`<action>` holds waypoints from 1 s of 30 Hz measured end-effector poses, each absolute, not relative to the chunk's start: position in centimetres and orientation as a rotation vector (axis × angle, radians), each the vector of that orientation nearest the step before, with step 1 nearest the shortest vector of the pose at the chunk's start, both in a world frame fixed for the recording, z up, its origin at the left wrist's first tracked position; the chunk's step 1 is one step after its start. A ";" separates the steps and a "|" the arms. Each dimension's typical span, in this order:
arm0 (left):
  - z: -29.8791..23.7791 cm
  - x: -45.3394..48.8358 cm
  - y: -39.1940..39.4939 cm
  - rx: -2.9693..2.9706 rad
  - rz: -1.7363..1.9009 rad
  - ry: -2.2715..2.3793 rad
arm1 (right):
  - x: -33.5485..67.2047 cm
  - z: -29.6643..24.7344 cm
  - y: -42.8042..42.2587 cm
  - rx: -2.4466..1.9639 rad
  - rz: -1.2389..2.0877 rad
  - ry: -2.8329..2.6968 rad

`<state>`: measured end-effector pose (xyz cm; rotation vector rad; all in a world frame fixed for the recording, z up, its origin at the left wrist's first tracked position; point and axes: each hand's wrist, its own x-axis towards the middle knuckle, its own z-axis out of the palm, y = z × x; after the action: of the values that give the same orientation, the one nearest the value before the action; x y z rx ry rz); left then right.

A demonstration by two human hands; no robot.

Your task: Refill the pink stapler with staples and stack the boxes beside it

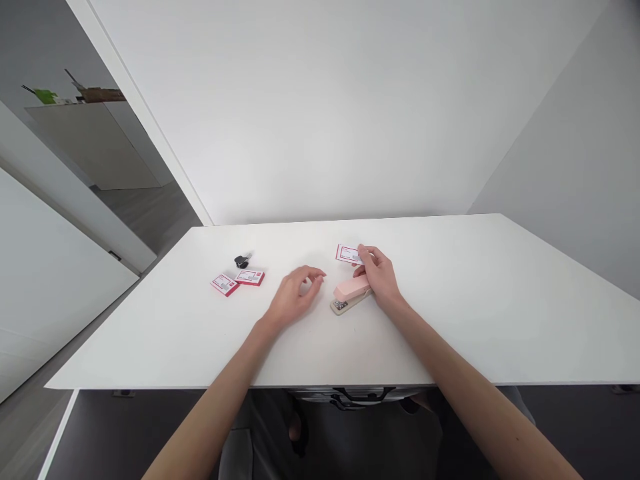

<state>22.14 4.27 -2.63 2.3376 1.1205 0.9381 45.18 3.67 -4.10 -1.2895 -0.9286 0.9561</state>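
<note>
Your right hand point(381, 275) pinches the right end of a labelled red-and-white box point(347, 254), beyond the pink stapler point(351, 288); your left hand point(295, 291), loosely curled, looks empty. Grip the box's edges gently (likely light, crushable card).

Stapler point(353, 288) pink on top, beige base. Held packet point(346, 254) white, red-lined. Two small boxes point(250, 277) white-faced, red-sided. Small object point(242, 262) black. Desk point(465, 300), wall point(325, 133) white. Floor point(145, 208) grey.

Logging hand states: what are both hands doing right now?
Left hand: open, loosely curled, nothing visible in it.
Right hand: closed, holding a red-and-white packet.
</note>
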 end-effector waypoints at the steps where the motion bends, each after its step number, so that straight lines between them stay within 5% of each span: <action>1: -2.5 22.7 3.7 2.307 0.910 1.043 | 45.2 -4.1 3.7 -1.295 0.943 -0.928; 7: -2.5 24.4 2.4 2.328 0.695 0.936 | 45.1 -4.4 3.6 -1.325 0.888 -0.937; 16: -3.7 24.4 3.5 2.229 0.981 1.233 | 44.6 -3.9 3.1 -1.307 0.835 -0.930; 30: -3.7 24.2 3.2 2.310 1.163 0.996 | 44.1 -2.0 1.6 -1.069 1.094 -1.160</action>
<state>24.18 3.18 -3.68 2.3096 0.9964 1.1633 44.12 1.62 -1.96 -1.0690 -1.1596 1.0936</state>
